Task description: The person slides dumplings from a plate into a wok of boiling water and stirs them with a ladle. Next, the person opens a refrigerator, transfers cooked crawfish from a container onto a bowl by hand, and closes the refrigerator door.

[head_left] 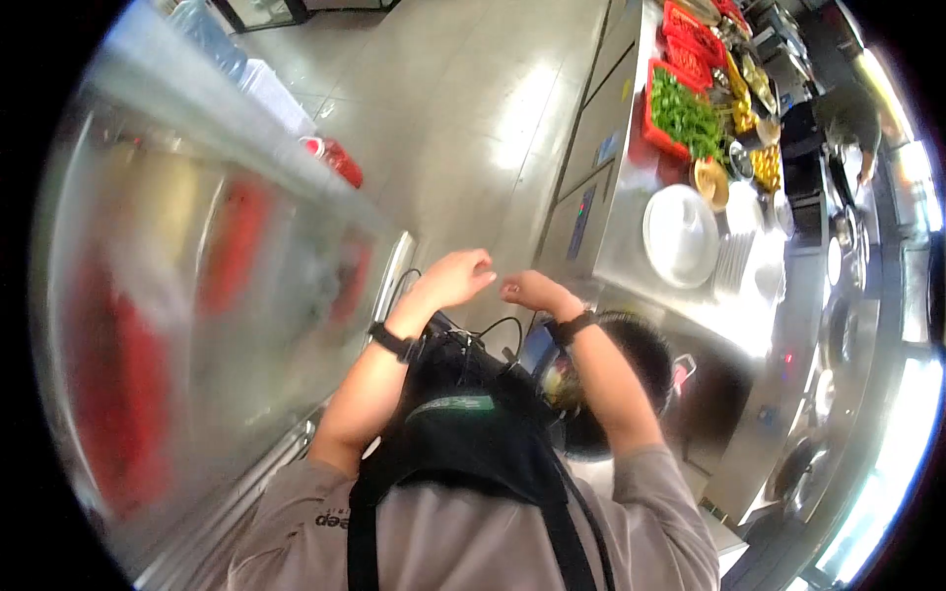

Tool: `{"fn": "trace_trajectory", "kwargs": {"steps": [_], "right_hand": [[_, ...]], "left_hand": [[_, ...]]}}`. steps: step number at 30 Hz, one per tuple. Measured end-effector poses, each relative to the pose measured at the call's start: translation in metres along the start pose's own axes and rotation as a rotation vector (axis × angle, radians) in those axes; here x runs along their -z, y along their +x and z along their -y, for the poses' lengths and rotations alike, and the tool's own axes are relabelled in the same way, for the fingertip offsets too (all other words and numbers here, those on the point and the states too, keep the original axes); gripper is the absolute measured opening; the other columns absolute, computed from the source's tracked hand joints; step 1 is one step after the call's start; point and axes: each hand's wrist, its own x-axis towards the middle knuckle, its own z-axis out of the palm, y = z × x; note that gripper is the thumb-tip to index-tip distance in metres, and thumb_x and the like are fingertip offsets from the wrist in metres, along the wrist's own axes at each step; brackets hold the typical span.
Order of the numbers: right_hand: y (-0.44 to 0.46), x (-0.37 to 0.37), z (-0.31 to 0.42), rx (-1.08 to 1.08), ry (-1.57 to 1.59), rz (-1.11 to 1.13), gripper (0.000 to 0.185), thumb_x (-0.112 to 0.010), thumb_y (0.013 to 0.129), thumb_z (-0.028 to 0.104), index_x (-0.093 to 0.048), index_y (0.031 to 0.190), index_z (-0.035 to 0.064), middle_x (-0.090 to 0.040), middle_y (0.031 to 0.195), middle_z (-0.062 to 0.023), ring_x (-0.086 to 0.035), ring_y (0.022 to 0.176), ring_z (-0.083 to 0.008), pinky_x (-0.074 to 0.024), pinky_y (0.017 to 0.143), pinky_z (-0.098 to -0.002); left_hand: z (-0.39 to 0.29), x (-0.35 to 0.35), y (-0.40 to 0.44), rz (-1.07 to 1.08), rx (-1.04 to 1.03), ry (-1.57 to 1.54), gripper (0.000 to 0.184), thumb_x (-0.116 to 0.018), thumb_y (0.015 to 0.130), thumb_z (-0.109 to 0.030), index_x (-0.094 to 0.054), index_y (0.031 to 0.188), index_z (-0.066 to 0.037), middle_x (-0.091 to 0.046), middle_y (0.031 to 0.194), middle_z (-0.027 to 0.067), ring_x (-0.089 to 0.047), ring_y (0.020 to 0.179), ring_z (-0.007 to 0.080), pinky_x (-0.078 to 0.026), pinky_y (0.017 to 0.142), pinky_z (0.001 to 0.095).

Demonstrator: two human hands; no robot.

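My left hand (458,279) is raised in front of my chest, its fingers curled inward, and what it holds, if anything, cannot be made out. Close by on the right, a small gap away, my right hand (535,293) is also curled with its fingertips toward the left one. Both wrists wear black bands. Below the hands is the black apron (443,433) on my body, with dark cords near it. Under my right forearm stands a dark round bin (636,360) beside the counter.
A steel counter (619,231) on the right bears white plates (680,236), a red tray of green vegetables (685,113) and bowls. A glass-fronted case (296,266) stands left. Another person (847,113) is at the far right. A red item (340,163) lies beyond the case.
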Motion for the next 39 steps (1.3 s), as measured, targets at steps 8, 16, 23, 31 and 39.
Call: {"fn": "trace_trajectory", "kwargs": {"steps": [8, 16, 23, 31, 39], "right_hand": [[0.105, 0.132, -0.1, -0.6, 0.692, 0.028, 0.027, -0.05, 0.093, 0.026, -0.061, 0.099, 0.0013, -0.065, 0.083, -0.0063, -0.062, 0.074, -0.0164, -0.0507, 0.061, -0.028], [0.191, 0.334, -0.141, -0.307, 0.585, 0.066, 0.025, -0.056, 0.089, 0.024, -0.063, 0.102, 0.0032, -0.064, 0.09, -0.0034, -0.058, 0.085, -0.0166, -0.0478, 0.072, -0.0319], [0.379, 0.499, -0.254, -0.295, 0.762, 0.193, 0.034, -0.043, 0.095, 0.027, -0.061, 0.119, 0.0114, -0.061, 0.115, -0.0029, -0.052, 0.105, -0.0156, -0.0397, 0.091, -0.0318], [0.56, 0.732, -0.325, -0.669, 1.198, 0.369, 0.041, -0.044, 0.096, 0.035, -0.062, 0.117, 0.004, -0.064, 0.113, -0.002, -0.057, 0.098, -0.0149, -0.0417, 0.088, -0.0273], [0.766, 1.036, -0.299, -0.704, 1.377, 0.265, 0.034, -0.044, 0.096, 0.027, -0.061, 0.118, 0.006, -0.063, 0.113, -0.003, -0.057, 0.099, -0.015, -0.0448, 0.085, -0.0281]], "left_hand": [[-0.064, 0.142, 0.373, 0.121, -0.027, 0.315, 0.033, -0.059, 0.084, -0.031, -0.064, 0.1, -0.002, -0.065, 0.101, 0.0185, -0.062, 0.095, 0.0348, -0.051, 0.08, 0.0446], [-0.135, 0.277, 0.668, 0.186, -0.191, 0.381, 0.04, -0.058, 0.085, -0.037, -0.06, 0.106, -0.003, -0.064, 0.102, 0.0173, -0.06, 0.095, 0.0351, -0.049, 0.079, 0.0446], [-0.041, 0.385, 0.884, 0.272, -0.203, 0.294, 0.041, -0.059, 0.086, -0.038, -0.06, 0.107, -0.003, -0.064, 0.105, 0.0166, -0.061, 0.097, 0.0326, -0.048, 0.08, 0.0427], [0.145, 0.6, 0.93, 0.016, 0.395, 0.03, 0.04, -0.061, 0.087, -0.038, -0.06, 0.108, -0.003, -0.066, 0.101, 0.013, -0.062, 0.091, 0.0241, -0.049, 0.08, 0.0364], [0.188, 0.723, 1.203, 0.408, 0.29, 0.153, 0.028, -0.06, 0.088, -0.03, -0.065, 0.097, -0.005, -0.067, 0.087, 0.0062, -0.06, 0.078, 0.0165, -0.049, 0.07, 0.0327]]}}
